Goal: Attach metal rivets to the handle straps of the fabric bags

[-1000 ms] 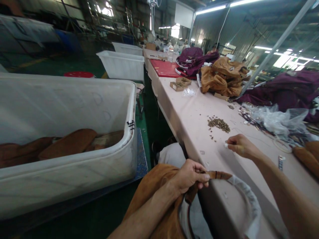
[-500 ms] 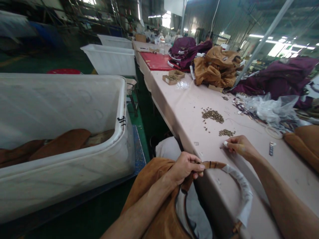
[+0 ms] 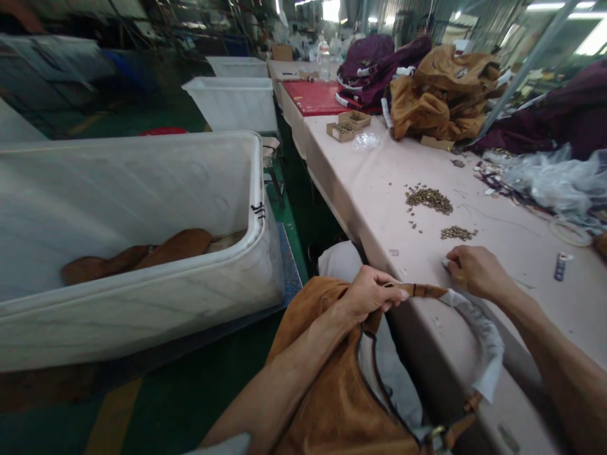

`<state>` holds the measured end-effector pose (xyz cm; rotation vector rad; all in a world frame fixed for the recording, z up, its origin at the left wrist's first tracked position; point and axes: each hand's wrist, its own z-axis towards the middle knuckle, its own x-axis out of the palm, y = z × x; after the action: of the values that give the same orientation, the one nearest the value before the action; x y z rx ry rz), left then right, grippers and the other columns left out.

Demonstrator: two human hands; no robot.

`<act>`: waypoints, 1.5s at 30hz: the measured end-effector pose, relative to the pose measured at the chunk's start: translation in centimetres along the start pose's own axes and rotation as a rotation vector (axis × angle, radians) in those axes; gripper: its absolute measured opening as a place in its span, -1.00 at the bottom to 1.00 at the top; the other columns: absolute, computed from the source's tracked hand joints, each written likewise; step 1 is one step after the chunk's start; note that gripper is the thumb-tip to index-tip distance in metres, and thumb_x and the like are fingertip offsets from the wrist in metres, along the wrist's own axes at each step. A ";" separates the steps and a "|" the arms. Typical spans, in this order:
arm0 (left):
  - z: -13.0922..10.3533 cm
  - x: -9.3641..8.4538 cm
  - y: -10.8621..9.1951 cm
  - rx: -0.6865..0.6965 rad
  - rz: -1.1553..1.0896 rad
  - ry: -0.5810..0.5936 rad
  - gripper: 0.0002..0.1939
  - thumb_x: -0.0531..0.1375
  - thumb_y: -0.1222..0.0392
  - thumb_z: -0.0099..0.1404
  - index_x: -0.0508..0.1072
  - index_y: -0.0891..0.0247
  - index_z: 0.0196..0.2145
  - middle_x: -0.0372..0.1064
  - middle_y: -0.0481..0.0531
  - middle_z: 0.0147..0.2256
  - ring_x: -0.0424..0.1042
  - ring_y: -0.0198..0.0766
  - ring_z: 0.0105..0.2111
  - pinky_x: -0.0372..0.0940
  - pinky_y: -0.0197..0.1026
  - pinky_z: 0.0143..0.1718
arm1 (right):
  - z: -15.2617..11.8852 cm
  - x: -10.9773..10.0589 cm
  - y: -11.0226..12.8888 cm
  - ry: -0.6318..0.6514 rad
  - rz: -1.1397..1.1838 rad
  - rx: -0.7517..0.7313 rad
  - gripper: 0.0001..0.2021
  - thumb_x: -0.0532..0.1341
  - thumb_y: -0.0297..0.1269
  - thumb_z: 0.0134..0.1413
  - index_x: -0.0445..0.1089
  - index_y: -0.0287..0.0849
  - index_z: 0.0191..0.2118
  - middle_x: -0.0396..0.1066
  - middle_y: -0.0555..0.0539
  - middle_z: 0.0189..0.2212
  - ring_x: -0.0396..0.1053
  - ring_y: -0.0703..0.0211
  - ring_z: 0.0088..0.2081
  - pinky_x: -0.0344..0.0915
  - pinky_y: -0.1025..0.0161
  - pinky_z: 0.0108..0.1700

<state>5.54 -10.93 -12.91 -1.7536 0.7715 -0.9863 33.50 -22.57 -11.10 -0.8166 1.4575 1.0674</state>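
At four o'clock, our left hand [image 3: 372, 294] pinches the bag's [image 3: 341, 392] strap [image 3: 429, 291]; at three, near studs [image 3: 458, 233], we cannot tell our right hand's [image 3: 478, 268] grip.

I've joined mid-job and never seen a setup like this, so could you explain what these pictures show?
There is no machine here, just a person's left hand and right hand, both bare. Every picture comes from one camera worn on that person's head, looking forward and down.

The left hand pinches the handle of a brown bag, near the table edge. The right hand is over the table; something white shows at its fingertips, too small to identify.

On the table are a large pile and a small pile of metal bits, with small boxes and brown cloth farther back. A white bin stands to the left.
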 end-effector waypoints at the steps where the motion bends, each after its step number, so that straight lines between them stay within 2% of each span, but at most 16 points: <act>1: -0.1 0.1 0.0 -0.006 -0.003 -0.018 -0.74 0.43 0.14 0.00 0.57 0.43 -0.47 0.34 -0.04 -0.62 0.14 -0.48 -0.70 -0.07 -0.33 -0.65 | -0.1 0.0 0.1 0.001 -0.025 -0.016 -0.78 0.20 -0.26 0.08 0.43 -0.17 -0.54 0.44 -0.18 -0.53 0.31 0.07 -0.47 -0.04 0.15 -0.40; 4: -0.2 0.2 0.0 -0.026 -0.018 -0.059 -0.74 0.41 0.18 -0.04 0.60 0.44 -0.42 0.30 -0.07 -0.65 0.15 -0.47 -0.71 -0.08 -0.33 -0.66 | -0.7 -0.3 1.0 0.008 -0.043 -0.092 -0.82 0.16 -0.27 0.14 0.42 -0.17 -0.43 0.44 -0.16 -0.47 0.35 0.05 -0.42 0.03 0.17 -0.38; 8: -0.4 0.0 0.1 -0.033 -0.060 -0.056 -0.71 0.43 0.17 -0.07 0.61 0.44 -0.39 0.35 -0.05 -0.61 0.19 -0.45 -0.69 -0.01 -0.33 -0.67 | -2.2 -1.9 3.5 -0.035 0.153 -0.350 -0.83 0.11 -0.30 0.27 0.39 -0.18 -0.10 0.43 -0.10 -0.35 0.36 0.11 -0.38 0.21 0.20 -0.31; 12: -0.4 -0.2 0.3 -0.060 -0.073 -0.035 -0.74 0.42 0.21 -0.06 0.61 0.41 -0.39 0.36 -0.05 -0.61 0.23 -0.44 -0.69 0.04 -0.35 -0.66 | -4.3 -5.1 6.4 -0.150 0.167 -0.542 -0.82 0.11 -0.38 0.28 0.33 -0.13 -0.03 0.41 -0.14 -0.22 0.38 0.07 -0.32 0.29 0.15 -0.27; 15: -0.5 -0.3 0.2 -0.075 -0.094 -0.026 -0.75 0.42 0.24 -0.08 0.61 0.42 -0.39 0.39 -0.04 -0.59 0.24 -0.44 -0.69 0.04 -0.35 -0.67 | -6.0 -7.7 7.9 -0.223 0.149 -0.587 -0.78 0.14 -0.39 0.28 0.31 -0.10 0.02 0.40 -0.19 -0.14 0.41 0.00 -0.19 0.34 0.11 -0.20; 17: -0.7 -0.4 0.0 -0.066 -0.088 -0.030 -0.75 0.42 0.25 -0.09 0.62 0.43 -0.40 0.39 -0.03 -0.59 0.23 -0.45 -0.71 0.03 -0.36 -0.69 | -7.0 -8.6 8.9 -0.217 0.160 -0.600 -0.75 0.15 -0.41 0.28 0.30 -0.09 0.04 0.39 -0.19 -0.11 0.41 0.00 -0.16 0.35 0.11 -0.19; 20: -1.0 -0.6 -0.4 -0.075 -0.059 -0.021 -0.74 0.43 0.25 -0.10 0.62 0.44 -0.40 0.38 -0.02 -0.60 0.22 -0.45 -0.70 0.04 -0.36 -0.70 | -7.7 -7.7 10.3 -0.110 0.200 -0.638 -0.73 0.13 -0.46 0.28 0.29 -0.08 0.04 0.38 -0.18 -0.13 0.38 0.01 -0.18 0.35 0.11 -0.19; 23: -1.4 -0.8 -0.6 -0.083 -0.040 0.002 -0.73 0.43 0.25 -0.10 0.64 0.44 -0.39 0.40 0.00 -0.60 0.22 -0.45 -0.70 0.05 -0.36 -0.70 | -7.2 -4.7 11.3 0.004 0.215 -0.686 -0.73 0.08 -0.52 0.28 0.27 -0.09 0.03 0.37 -0.17 -0.17 0.36 0.01 -0.21 0.33 0.08 -0.20; 26: -1.6 -0.9 -0.5 -0.101 -0.047 -0.009 -0.72 0.42 0.27 -0.11 0.65 0.43 -0.37 0.41 0.00 -0.60 0.23 -0.44 -0.69 0.06 -0.37 -0.68 | -6.1 -1.9 11.6 0.030 0.188 -0.715 -0.74 0.05 -0.53 0.29 0.26 -0.11 0.01 0.36 -0.16 -0.20 0.33 0.00 -0.23 0.30 0.07 -0.20; 28: -1.7 -1.1 -0.3 -0.132 -0.056 -0.022 -0.71 0.42 0.29 -0.13 0.66 0.42 -0.36 0.41 0.00 -0.60 0.24 -0.43 -0.68 0.07 -0.37 -0.67 | -5.6 -0.9 11.5 0.020 0.162 -0.718 -0.77 0.04 -0.52 0.31 0.27 -0.12 -0.01 0.35 -0.15 -0.22 0.32 0.00 -0.23 0.28 0.06 -0.19; 37: -1.6 -1.2 0.3 -0.103 -0.136 -0.016 -0.70 0.43 0.27 -0.16 0.64 0.45 -0.39 0.41 0.02 -0.61 0.25 -0.42 -0.70 0.08 -0.35 -0.68 | -5.4 -0.7 11.6 0.027 0.167 -0.724 -0.80 0.04 -0.52 0.30 0.32 -0.14 -0.08 0.36 -0.15 -0.25 0.29 0.00 -0.25 0.23 0.07 -0.20; 40: -1.8 -1.0 0.3 -0.081 -0.111 -0.037 -0.70 0.43 0.27 -0.14 0.63 0.45 -0.38 0.35 -0.04 -0.66 0.25 -0.42 -0.71 0.08 -0.35 -0.68 | -5.2 -0.6 11.6 0.019 0.219 -0.704 -0.77 0.05 -0.53 0.28 0.34 -0.14 -0.07 0.37 -0.13 -0.27 0.31 0.02 -0.26 0.22 0.10 -0.21; 45: -2.0 -0.6 0.6 -0.013 -0.059 -0.085 -0.69 0.41 0.27 -0.07 0.63 0.47 -0.32 0.40 0.00 -0.63 0.30 -0.40 -0.70 0.12 -0.36 -0.66 | -4.8 -0.7 11.6 0.070 0.395 -0.608 -0.80 0.10 -0.52 0.21 0.39 -0.13 -0.14 0.33 -0.07 -0.34 0.30 0.12 -0.35 0.18 0.18 -0.32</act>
<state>3.46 -11.45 -13.15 -1.8268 0.6772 -0.9414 21.25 -23.01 -8.37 -1.0120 1.3957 1.8512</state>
